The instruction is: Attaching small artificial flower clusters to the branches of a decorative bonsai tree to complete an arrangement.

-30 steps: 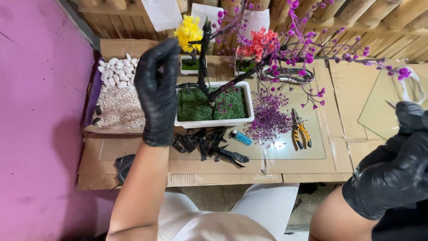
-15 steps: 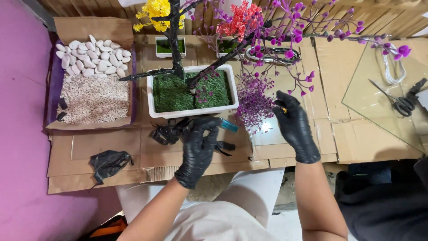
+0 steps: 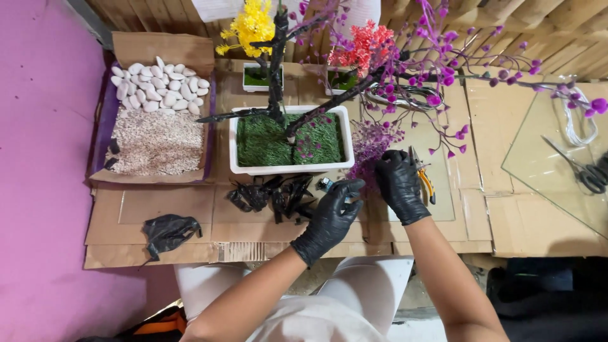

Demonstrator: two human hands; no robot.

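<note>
While both hands sit mid-frame, left hand (image 3: 330,218) half-curled, fingertips on small blue tube (image 3: 325,184). Right hand (image 3: 400,185) curled by purple sprigs (image 3: 370,144), grip unclear; pliers (image 3: 423,177) just right. Black pieces (image 3: 272,195) left. Beyond: white planter (image 3: 288,166), pebble box (image 3: 158,130) upper left.

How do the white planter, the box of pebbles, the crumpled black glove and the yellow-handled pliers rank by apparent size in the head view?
1. Box of pebbles, about level with
2. white planter; too close to separate surely.
3. Crumpled black glove.
4. Yellow-handled pliers, partly hidden by the right hand, so unsure.
</note>
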